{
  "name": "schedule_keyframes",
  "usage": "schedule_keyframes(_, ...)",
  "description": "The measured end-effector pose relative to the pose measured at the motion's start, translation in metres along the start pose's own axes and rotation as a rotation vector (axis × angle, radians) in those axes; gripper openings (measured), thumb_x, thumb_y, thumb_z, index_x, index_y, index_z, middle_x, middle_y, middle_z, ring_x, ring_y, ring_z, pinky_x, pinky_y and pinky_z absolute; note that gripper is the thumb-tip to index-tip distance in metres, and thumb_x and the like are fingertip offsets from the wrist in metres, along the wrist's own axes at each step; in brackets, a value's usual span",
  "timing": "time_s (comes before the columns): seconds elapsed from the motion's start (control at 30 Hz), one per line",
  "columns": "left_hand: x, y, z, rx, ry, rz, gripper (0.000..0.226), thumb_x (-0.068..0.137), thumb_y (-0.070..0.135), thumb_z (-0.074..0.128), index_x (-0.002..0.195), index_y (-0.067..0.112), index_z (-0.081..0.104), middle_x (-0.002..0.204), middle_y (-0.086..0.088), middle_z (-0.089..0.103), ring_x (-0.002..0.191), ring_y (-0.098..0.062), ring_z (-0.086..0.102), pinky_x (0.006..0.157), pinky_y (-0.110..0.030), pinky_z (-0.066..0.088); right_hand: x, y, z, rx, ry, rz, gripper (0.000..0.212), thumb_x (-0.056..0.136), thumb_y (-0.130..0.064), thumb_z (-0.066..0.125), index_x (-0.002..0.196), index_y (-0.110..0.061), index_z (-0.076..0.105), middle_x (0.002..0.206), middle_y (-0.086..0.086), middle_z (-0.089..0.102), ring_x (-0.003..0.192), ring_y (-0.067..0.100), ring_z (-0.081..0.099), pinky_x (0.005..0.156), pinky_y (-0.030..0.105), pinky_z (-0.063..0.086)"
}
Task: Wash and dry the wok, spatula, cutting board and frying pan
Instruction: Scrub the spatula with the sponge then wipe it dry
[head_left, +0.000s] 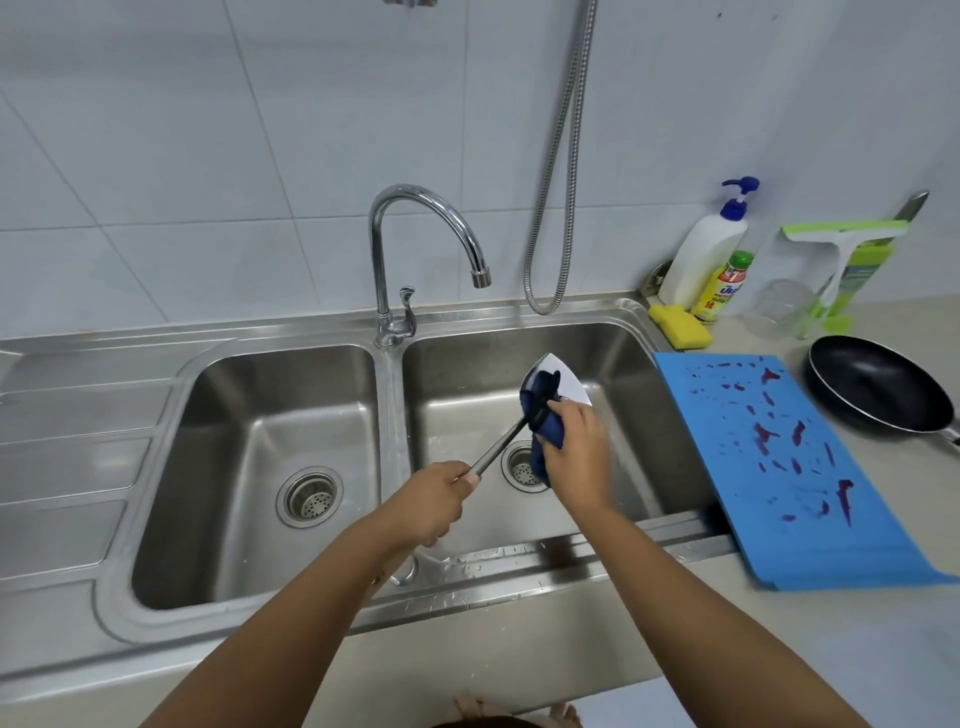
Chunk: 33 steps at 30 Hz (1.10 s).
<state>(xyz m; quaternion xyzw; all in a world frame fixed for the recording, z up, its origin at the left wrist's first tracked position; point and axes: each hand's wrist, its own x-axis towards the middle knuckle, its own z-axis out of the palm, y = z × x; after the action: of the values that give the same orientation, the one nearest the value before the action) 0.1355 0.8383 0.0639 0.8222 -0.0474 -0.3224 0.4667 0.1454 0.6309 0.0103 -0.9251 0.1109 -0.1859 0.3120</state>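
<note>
While the left hand (434, 501) grips the spatula (501, 449) handle with curled fingers above the sink (519, 317) right basin, the right hand (576, 452) pinches a dark blue cloth (545, 415) round its blade, seemingly drying it; the stained cutting board (779, 467) likely needs washing next.

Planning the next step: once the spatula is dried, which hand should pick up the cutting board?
Probably right. The right hand, holding the blue cloth, is nearest the stained cutting board on the counter beside the right basin; the left hand grips the spatula handle farther away.
</note>
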Motion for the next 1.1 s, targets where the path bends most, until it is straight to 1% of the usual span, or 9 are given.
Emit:
schedule_keyframes(0.23, -0.005, -0.004, 0.001, 0.07, 0.025, 0.027, 0.029, 0.103, 0.035, 0.04, 0.109, 0.014, 0.058, 0.068, -0.001, 0.043, 0.051, -0.01, 0.034, 0.044, -0.02, 0.029, 0.032, 0.036, -0.043, -0.031, 0.24, 0.281, 0.038, 0.083, -0.006, 0.071, 0.119, -0.007, 0.059, 0.121, 0.013, 0.056, 0.112, 0.032, 0.052, 0.097, 0.043, 0.046)
schedule_keyframes(0.33, -0.002, 0.001, 0.001, 0.22, 0.068, 0.08, 0.032, 0.104, 0.034, 0.037, 0.112, 0.011, 0.058, 0.075, 0.0, 0.053, 0.065, -0.014, 0.047, 0.059, -0.027, 0.041, 0.036, 0.027, -0.052, 0.01, 0.282, 0.235, 0.038, 0.083, -0.008, 0.071, 0.118, -0.009, 0.059, 0.119, 0.009, 0.056, 0.11, 0.027, 0.051, 0.095, 0.042, 0.047)
schedule_keyframes(0.4, 0.001, 0.007, 0.005, 0.243, 0.076, 0.091, 0.032, 0.104, 0.035, 0.037, 0.113, 0.012, 0.058, 0.079, 0.0, 0.054, 0.069, -0.015, 0.049, 0.064, -0.03, 0.042, 0.029, 0.013, -0.047, 0.021, 0.221, 0.151, 0.037, 0.081, -0.007, 0.072, 0.116, -0.012, 0.061, 0.118, 0.006, 0.056, 0.107, 0.024, 0.051, 0.091, 0.038, 0.047)
schedule_keyframes(0.53, 0.002, 0.015, 0.012, 0.246, 0.056, 0.121, 0.033, 0.104, 0.035, 0.037, 0.111, 0.009, 0.057, 0.072, 0.001, 0.049, 0.059, -0.012, 0.041, 0.056, -0.027, 0.035, 0.014, 0.011, -0.028, -0.066, 0.025, -0.005, 0.029, 0.083, -0.009, 0.067, 0.111, -0.014, 0.062, 0.114, 0.005, 0.056, 0.102, 0.023, 0.049, 0.082, 0.029, 0.041)
schedule_keyframes(0.73, -0.002, 0.006, 0.007, 0.092, 0.023, 0.031, 0.03, 0.103, 0.037, 0.039, 0.11, 0.013, 0.057, 0.076, -0.007, 0.044, 0.057, -0.016, 0.036, 0.046, -0.023, 0.031, 0.03, 0.03, -0.04, -0.139, 0.196, 0.241, 0.034, 0.083, -0.008, 0.071, 0.115, -0.009, 0.06, 0.121, 0.014, 0.056, 0.106, 0.032, 0.051, 0.091, 0.041, 0.044)
schedule_keyframes(0.87, 0.001, 0.005, 0.009, 0.02, 0.032, 0.009, 0.029, 0.103, 0.035, 0.039, 0.108, 0.013, 0.057, 0.073, -0.007, 0.042, 0.053, -0.014, 0.033, 0.047, -0.023, 0.027, 0.014, 0.012, -0.019, -0.202, 0.035, 0.024, 0.038, 0.078, -0.005, 0.07, 0.114, -0.013, 0.062, 0.119, 0.009, 0.056, 0.105, 0.031, 0.05, 0.09, 0.038, 0.043)
schedule_keyframes(0.97, 0.006, 0.007, -0.001, 0.326, 0.07, 0.102, 0.03, 0.104, 0.035, 0.036, 0.107, 0.013, 0.057, 0.076, 0.0, 0.053, 0.063, -0.015, 0.047, 0.057, -0.027, 0.039, 0.02, 0.003, -0.014, -0.17, -0.067, -0.057, 0.035, 0.081, -0.009, 0.069, 0.116, -0.013, 0.064, 0.116, 0.006, 0.057, 0.107, 0.028, 0.052, 0.092, 0.036, 0.044)
schedule_keyframes(1.03, 0.009, 0.01, -0.006, 0.516, 0.085, 0.156, 0.03, 0.104, 0.035, 0.034, 0.105, 0.015, 0.056, 0.081, 0.002, 0.055, 0.071, -0.015, 0.051, 0.061, -0.028, 0.04, 0.04, -0.003, -0.02, -0.156, -0.017, -0.038, 0.029, 0.082, -0.012, 0.068, 0.11, -0.014, 0.064, 0.113, 0.007, 0.058, 0.103, 0.029, 0.053, 0.088, 0.038, 0.046)
schedule_keyframes(1.1, 0.011, 0.013, -0.005, 0.566, 0.086, 0.188, 0.03, 0.104, 0.035, 0.034, 0.102, 0.015, 0.055, 0.081, 0.003, 0.054, 0.07, -0.012, 0.049, 0.058, -0.025, 0.037, 0.06, -0.007, -0.028, -0.11, 0.098, 0.03, 0.025, 0.082, -0.013, 0.068, 0.106, -0.013, 0.063, 0.111, 0.01, 0.059, 0.1, 0.03, 0.055, 0.084, 0.039, 0.047)
